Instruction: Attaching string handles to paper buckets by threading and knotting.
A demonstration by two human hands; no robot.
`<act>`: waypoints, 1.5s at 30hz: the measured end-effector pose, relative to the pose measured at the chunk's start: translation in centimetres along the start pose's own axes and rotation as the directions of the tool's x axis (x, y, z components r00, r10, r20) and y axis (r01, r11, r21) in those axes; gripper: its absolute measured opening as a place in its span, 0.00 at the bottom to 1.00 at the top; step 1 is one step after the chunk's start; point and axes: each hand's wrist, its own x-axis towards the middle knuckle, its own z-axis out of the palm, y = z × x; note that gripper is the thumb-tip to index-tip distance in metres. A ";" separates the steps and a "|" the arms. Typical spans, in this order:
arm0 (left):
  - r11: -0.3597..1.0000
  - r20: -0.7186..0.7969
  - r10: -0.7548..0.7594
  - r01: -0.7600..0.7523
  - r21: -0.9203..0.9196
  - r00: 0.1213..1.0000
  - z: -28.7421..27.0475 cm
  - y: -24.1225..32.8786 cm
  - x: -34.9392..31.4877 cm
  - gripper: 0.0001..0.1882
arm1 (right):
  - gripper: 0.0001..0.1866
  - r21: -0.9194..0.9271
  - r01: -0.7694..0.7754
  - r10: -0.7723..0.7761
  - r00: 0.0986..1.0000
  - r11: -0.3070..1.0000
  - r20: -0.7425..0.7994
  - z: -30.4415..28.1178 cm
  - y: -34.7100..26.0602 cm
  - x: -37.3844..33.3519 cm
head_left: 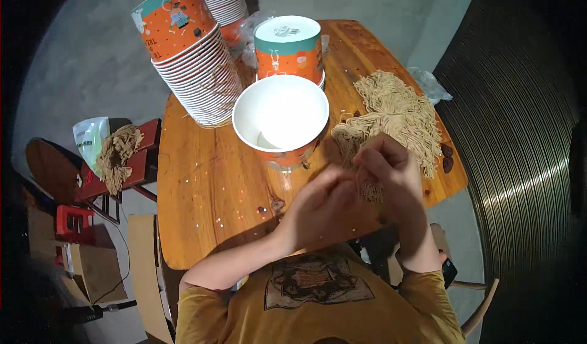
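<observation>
Over the near right part of the table, my right hand (393,168) is closed, thumb against curled fingers, on a small bundle of beige yarn-like strands (372,191); its cut ends hang below the fingers. My left hand (323,202) is close beside it on the left, fingers curved toward the bundle. It is smeared by motion, and whether it grips any strands does not show. Just beyond my hands lies a large loose pile of the same strands (397,109). An upright paper bucket (287,157), orange outside and white inside, stands in front of my left hand.
Tall stacks of paper buckets (199,78) stand at the far left, with an upside-down bucket (287,51) behind the upright one. Dark red dried pieces (447,161) edge the pile. Left of the table, a red bench (122,161) bears more strands. A ridged metal shutter (520,136) rises at right.
</observation>
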 end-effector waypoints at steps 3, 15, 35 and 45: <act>0.938 0.038 -0.319 0.321 -0.129 0.947 0.5 0.5 -1.3 0.06 | 0.06 -0.058 0.005 -0.006 1.000 0.998 -0.018 -1.2 1.8 0.6; 0.947 -0.041 -0.143 0.125 -0.296 0.989 -0.3 -0.6 -0.5 0.09 | 0.07 0.000 -0.011 0.011 0.990 1.000 0.140 -0.2 3.1 1.8; 0.887 0.020 -0.362 0.352 -0.300 0.932 -1.4 -1.3 -1.1 0.06 | 0.07 -0.249 -0.009 0.017 0.999 0.968 0.029 0.7 3.5 1.6; 0.923 -0.111 -0.265 0.220 -0.315 0.958 -2.5 -1.9 -1.0 0.08 | 0.08 -0.083 -0.074 0.079 0.995 0.994 0.056 1.1 4.2 2.0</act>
